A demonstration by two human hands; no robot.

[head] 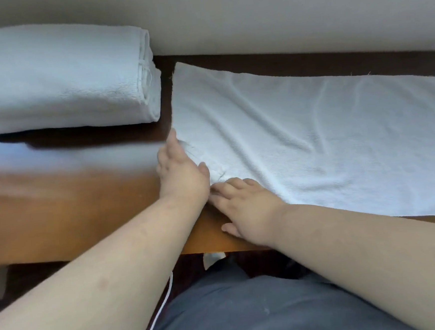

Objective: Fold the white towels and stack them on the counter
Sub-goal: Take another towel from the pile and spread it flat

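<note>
At far left a stack of folded white towels sits on the counter, back against the wall. Its left end runs out of view, so its length and the number of towels in it cannot be told; the folded edges at its right end suggest several layers.

Just right of the stack, apart from it, lies the towel being worked, spread flat on the counter with shallow wrinkles across it. It looks thin, soft and light, so I judge it will drape and sag where it is not supported and will slide easily on the glossy wood. Its corners or short edges look the best places to pinch, one in each hand, to keep the fold square.

The left hand rests at the towel's near-left corner, fingers out and fairly straight, touching the cloth and bunching it slightly. I cannot tell whether any fingertip has caught the hem beneath.

Touching it on the right, the right hand lies flat, fingers spread, half on the towel's near edge and half on bare counter, grasping nothing.

The towel's right end is cut off by the frame, and its near edge passes under the right forearm. A white cord hangs below the counter; both its ends are out of view.
</note>
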